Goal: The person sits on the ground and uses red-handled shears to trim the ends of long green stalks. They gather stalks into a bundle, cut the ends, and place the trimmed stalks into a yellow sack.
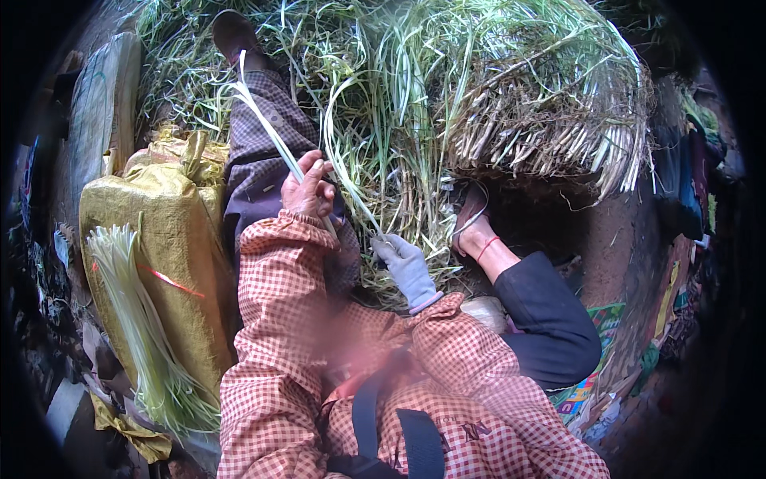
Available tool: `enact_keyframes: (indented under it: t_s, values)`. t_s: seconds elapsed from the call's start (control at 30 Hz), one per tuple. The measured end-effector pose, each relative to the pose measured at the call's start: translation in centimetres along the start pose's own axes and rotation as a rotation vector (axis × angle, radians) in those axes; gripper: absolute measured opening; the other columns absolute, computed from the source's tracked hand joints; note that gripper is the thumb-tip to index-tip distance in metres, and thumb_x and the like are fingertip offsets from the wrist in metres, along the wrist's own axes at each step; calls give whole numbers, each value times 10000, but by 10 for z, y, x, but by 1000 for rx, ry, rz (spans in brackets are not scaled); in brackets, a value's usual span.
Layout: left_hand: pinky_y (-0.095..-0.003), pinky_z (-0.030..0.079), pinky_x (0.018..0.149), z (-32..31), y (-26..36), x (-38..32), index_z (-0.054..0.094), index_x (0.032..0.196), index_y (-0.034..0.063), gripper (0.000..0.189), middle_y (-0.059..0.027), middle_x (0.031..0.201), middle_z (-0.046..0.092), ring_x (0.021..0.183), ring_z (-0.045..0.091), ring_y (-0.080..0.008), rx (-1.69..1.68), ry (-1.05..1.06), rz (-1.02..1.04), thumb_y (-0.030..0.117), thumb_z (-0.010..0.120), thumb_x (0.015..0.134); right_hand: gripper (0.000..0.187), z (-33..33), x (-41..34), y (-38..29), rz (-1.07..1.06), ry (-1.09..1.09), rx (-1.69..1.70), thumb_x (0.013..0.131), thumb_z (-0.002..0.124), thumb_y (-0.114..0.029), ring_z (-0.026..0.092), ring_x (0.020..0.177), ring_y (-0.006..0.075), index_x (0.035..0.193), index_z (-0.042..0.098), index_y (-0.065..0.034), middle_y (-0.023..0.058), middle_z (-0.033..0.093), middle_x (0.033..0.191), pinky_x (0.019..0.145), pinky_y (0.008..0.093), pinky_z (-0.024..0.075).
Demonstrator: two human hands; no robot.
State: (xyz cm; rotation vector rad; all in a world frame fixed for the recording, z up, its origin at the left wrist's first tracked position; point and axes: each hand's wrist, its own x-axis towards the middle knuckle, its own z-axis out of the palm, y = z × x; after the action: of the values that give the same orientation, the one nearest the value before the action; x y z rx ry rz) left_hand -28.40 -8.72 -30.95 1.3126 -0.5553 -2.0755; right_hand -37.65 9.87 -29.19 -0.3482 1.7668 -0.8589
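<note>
My bare left hand [308, 188] holds a few long pale leaf stalks [269, 132], which look like garlic or leek shoots. Their tips point up and away over my outstretched leg. On my right hand [407, 266] is a grey work glove, its thumb and fingers pinching the lower end of another thin pale shoot [344, 170]. That shoot rises and curls over at its leafy top. Under and beyond both hands lies a loose spread of uncleaned green plants [413, 108] with dry outer leaves.
A thick stack of rooted plants [550, 132] sits at the far right. On a yellow woven sack [173, 251] at left rests a bundle of clean pale stalks [143, 335]. A rolled pale sack [105, 102] stands behind it. My bent leg [544, 323] occupies the right side.
</note>
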Motion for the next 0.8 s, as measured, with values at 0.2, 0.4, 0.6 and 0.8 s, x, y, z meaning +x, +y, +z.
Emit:
enact_keyframes:
  t_s: [0.2,0.4,0.6,0.8]
  values:
    - [-194,293,285,-4,-33,-38,531,1125,54,301,-92,951,633,426,491,-83,57,-63,-241,281,534,928,226,9,-8,6,-231,40,-9,885,592,-252,514,649,105,987,644,-57,53,601,702,619,266,440]
    - [-196,292,294,-7,-34,-40,564,899,81,147,-69,729,645,404,479,-72,-36,-216,-298,177,663,847,402,6,5,7,-287,-17,19,910,537,-397,555,738,141,1073,611,-37,96,645,827,687,271,465]
    - [-202,334,331,-5,-45,-43,580,871,62,142,-79,703,642,439,514,-91,78,-236,-223,110,697,806,299,4,52,-41,-130,38,351,839,670,-272,504,680,79,987,627,-16,-8,607,777,601,223,413]
    - [-195,295,322,-9,-38,-32,570,827,85,152,-40,668,618,413,445,-64,116,-71,-145,164,699,819,210,-10,27,-10,-89,142,-164,796,670,-231,492,604,125,835,629,-28,53,590,661,580,278,411]
